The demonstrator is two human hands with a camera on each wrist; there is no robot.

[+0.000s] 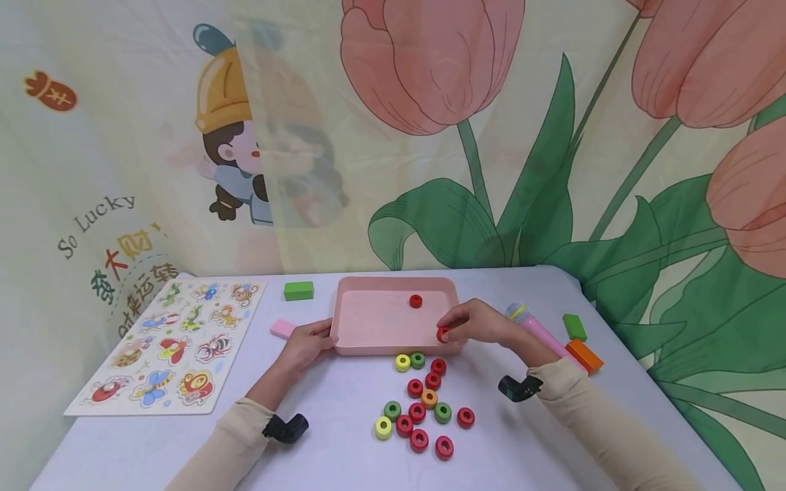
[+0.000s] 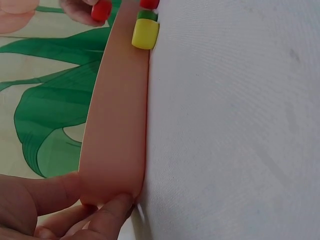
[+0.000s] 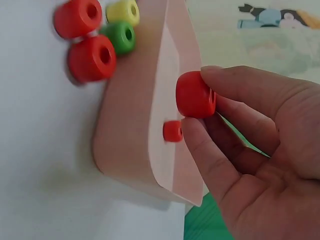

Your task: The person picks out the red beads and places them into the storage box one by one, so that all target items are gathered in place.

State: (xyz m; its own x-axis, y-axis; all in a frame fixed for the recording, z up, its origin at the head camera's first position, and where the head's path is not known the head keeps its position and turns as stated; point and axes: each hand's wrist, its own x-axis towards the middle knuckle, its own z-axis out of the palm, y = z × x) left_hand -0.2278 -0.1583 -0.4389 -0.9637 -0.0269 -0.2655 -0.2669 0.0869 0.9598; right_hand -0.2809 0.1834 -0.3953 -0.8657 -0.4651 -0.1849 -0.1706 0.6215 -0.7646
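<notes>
My right hand (image 1: 480, 322) pinches a red bead (image 3: 195, 95) between thumb and fingertips, over the right end of a shallow pink tray (image 1: 368, 349). Inside that tray lies another red bead (image 1: 415, 301). At the tray's left front corner, my left hand (image 1: 305, 348) holds the wall, with thumb and fingers around the corner in the left wrist view. Just outside the front wall sit a yellow bead (image 1: 402, 363) and a green bead (image 1: 417, 360). Several more beads in red, green, yellow and orange are scattered on the white table in front, among them an orange bead (image 1: 429, 399).
A board of insect pictures (image 1: 178, 348) lies at the left. Behind the left hand are a green block (image 1: 298, 291) and a pink block (image 1: 282, 329). Toward the right edge lie a toy microphone (image 1: 540, 334), an orange block (image 1: 584, 356) and another green block (image 1: 574, 327).
</notes>
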